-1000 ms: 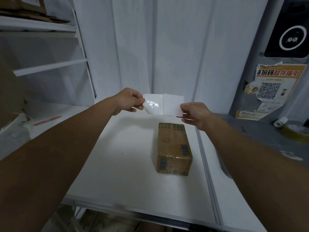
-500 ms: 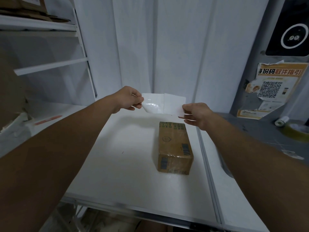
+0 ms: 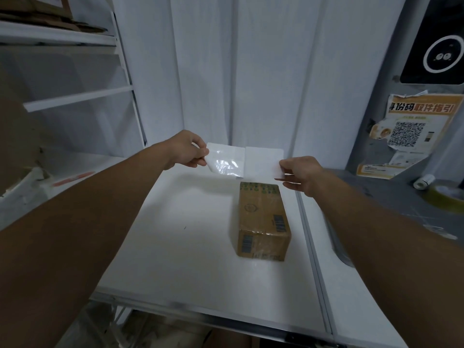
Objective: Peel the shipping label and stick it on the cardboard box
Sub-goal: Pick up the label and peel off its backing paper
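Head view: left hand [image 3: 187, 149] pinching glossy backing [image 3: 226, 162], right hand [image 3: 300, 172] pinching shipping label [image 3: 262, 159], held just beyond cardboard box [image 3: 262, 219], long axis running away, nearer right hand.

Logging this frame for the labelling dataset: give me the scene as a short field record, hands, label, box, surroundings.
left hand: pinches the glossy backing sheet at its left edge
right hand: pinches the matte shipping label at its right edge
label state: partly peeled, the two sheets meet at a central seam, held in the air above the table
cardboard box: on the white table, below the label, barcodes on top and front, no new label on it
step: peeling, not yet stuck
right side: tape roll, QR poster
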